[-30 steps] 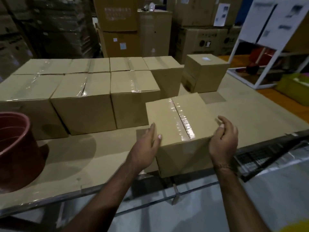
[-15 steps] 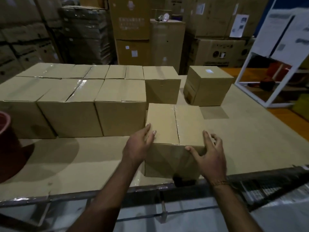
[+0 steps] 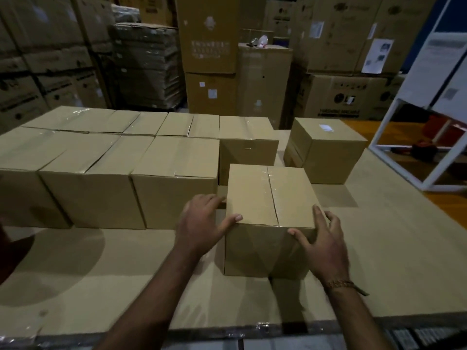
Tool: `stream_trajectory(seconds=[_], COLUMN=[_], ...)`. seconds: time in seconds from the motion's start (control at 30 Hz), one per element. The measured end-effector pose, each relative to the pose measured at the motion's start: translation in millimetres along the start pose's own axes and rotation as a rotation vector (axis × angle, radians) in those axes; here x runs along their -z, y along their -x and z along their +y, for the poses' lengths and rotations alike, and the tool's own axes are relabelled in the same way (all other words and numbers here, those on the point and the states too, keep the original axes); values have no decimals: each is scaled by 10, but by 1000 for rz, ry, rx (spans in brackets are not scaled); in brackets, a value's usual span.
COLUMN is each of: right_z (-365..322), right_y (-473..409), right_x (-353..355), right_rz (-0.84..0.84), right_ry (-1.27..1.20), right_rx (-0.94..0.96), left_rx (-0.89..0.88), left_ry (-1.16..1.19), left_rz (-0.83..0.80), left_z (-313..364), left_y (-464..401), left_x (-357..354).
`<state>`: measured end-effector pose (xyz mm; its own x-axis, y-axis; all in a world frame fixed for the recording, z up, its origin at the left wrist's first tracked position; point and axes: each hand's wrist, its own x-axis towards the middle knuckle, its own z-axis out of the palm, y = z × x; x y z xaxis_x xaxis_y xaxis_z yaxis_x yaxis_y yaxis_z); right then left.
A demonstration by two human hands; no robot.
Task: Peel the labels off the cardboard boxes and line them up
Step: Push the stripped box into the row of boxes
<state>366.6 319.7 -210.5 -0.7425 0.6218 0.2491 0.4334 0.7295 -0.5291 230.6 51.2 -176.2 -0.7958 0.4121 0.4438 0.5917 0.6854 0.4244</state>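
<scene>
A taped cardboard box point(image 3: 267, 198) stands on the cardboard-covered table point(image 3: 379, 248), just right of the front row of boxes point(image 3: 106, 178). My left hand point(image 3: 202, 223) presses its left side, thumb on the top front edge. My right hand point(image 3: 321, 238) lies against its right front corner with fingers spread. No label shows on its top. Behind it a back row of boxes point(image 3: 177, 122) runs leftward. A separate box point(image 3: 326, 157) at the back right carries a small white label point(image 3: 326, 127) on top.
A dark red bucket point(image 3: 10, 251) shows at the left edge. A white frame stand point(image 3: 414, 137) with posters rises at the right. Stacked warehouse cartons point(image 3: 209, 46) fill the background. The table's metal front edge point(image 3: 252, 329) runs below my arms.
The box slid away from the table's front edge toward the row and now sits square. Both hands moved with it. The view shifted forward and up.
</scene>
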Motion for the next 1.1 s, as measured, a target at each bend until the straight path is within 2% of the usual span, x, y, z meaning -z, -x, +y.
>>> stream_trajectory(seconds=[0.2, 0.6, 1.1], right_z=[-71, -331, -395], right_y=[-533, -1121, -1532], right_x=[-245, -476, -642], right_rz=[-42, -94, -68], right_ry=[7, 63, 87], right_rx=[36, 83, 130], left_rx=[-129, -106, 17], left_ry=[-128, -173, -264], left_rz=[-124, -147, -72], left_z=[-412, -634, -417], left_y=[-528, -1056, -1212], left_x=[23, -79, -124])
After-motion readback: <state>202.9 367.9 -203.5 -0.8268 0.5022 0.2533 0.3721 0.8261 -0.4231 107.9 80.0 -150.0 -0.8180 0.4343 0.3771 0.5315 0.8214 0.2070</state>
